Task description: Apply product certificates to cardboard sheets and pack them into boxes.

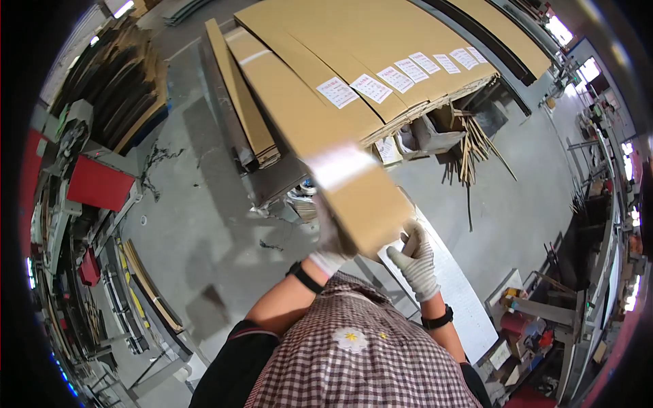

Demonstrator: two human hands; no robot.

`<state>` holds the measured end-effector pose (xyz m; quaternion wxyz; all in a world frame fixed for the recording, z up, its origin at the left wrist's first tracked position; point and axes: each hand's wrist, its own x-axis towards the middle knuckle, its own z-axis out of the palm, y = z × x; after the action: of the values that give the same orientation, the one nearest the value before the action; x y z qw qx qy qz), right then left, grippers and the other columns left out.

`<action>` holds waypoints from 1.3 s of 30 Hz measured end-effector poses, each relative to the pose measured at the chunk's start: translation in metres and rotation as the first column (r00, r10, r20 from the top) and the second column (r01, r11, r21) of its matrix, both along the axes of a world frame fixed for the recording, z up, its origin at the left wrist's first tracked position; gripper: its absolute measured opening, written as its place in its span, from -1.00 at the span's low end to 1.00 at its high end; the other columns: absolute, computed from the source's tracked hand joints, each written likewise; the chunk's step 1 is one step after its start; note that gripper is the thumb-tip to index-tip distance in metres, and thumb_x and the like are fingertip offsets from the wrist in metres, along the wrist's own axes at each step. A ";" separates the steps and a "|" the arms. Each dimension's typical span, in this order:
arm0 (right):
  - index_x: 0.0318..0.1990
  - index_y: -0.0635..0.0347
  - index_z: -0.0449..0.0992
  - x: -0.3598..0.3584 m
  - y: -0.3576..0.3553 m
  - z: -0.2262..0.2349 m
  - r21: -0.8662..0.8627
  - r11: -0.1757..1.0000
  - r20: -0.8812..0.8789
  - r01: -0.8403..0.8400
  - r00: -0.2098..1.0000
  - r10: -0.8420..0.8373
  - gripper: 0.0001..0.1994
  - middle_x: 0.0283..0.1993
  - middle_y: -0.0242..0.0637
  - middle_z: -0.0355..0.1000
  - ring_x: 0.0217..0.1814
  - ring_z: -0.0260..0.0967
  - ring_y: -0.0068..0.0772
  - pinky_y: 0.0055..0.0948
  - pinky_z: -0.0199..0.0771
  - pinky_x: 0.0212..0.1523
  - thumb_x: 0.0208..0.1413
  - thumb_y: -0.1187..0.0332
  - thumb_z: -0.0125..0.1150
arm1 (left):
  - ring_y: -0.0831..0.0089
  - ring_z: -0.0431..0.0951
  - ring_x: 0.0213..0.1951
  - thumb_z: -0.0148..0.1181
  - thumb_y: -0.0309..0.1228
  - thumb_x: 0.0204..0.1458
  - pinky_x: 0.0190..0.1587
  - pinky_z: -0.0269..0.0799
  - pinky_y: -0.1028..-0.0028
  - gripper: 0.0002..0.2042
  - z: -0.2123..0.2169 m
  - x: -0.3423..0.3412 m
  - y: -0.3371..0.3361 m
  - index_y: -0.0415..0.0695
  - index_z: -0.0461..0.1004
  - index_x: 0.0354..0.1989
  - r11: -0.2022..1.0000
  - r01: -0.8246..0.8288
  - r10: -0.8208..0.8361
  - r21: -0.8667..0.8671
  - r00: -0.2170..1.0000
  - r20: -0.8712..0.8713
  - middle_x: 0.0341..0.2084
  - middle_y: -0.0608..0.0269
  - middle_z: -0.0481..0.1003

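A long, narrow brown cardboard box stretches from the stack toward my body, its near end blurred by motion. Across it runs a shiny band of tape. My left hand, in a white glove, is closed around the box's left side, with its fingers partly hidden beneath. At the near right corner is my right hand, also gloved, its thumb and fingers curled together; what lies between them is too unclear to name. Beyond, similar long boxes lie side by side, several bearing white printed labels at their near ends.
Left of the stack, a separate narrow cardboard length lies along the table edge. A pale board stands under my right arm. Thin wooden strips jut out below the stack. A red panel and a cluttered bench flank the grey floor.
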<state>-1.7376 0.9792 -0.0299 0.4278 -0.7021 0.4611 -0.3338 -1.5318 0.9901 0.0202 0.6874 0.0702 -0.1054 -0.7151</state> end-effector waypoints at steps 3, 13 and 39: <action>-0.02 0.27 0.33 -0.023 -0.027 -0.029 0.224 0.964 0.313 0.141 0.926 -0.209 -0.69 -0.05 -0.27 0.35 -0.02 0.29 -0.48 -0.49 0.32 0.01 0.04 0.61 0.07 | 0.14 0.16 0.23 -0.03 0.24 -0.06 0.24 0.07 0.02 -0.23 -0.074 0.028 0.001 -0.02 0.10 0.24 0.992 0.123 -0.121 -0.013 0.938 -0.326 0.22 0.11 0.15; -0.08 0.26 0.46 -0.263 -0.054 -0.149 0.573 0.648 -0.631 0.502 0.775 -0.042 -0.68 -0.19 -0.30 0.47 -0.12 0.35 -0.47 -0.46 0.30 -0.06 0.14 0.21 0.07 | 0.13 0.28 0.14 -0.14 0.01 0.13 0.18 0.19 0.14 -0.49 -0.051 0.124 -0.115 -0.14 0.33 0.07 0.761 -0.504 0.383 0.408 0.857 0.345 0.09 0.07 0.32; 0.07 0.32 0.28 0.095 -0.227 -0.035 0.412 0.846 0.227 0.338 0.862 -0.454 -0.25 0.11 0.04 0.15 0.12 0.17 -0.12 -0.32 0.19 0.12 -0.27 0.06 0.41 | 0.17 0.34 0.03 0.20 -0.10 -0.02 0.04 0.34 0.21 -0.30 -0.062 0.152 -0.224 -0.38 0.12 0.14 0.524 -0.850 -0.168 0.048 -0.048 0.985 0.03 -0.09 0.27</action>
<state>-1.6427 0.7521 -0.0647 0.5372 -0.4374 0.5760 -0.4339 -1.3802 0.7657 -0.0421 0.5098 0.8087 -0.2166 -0.1982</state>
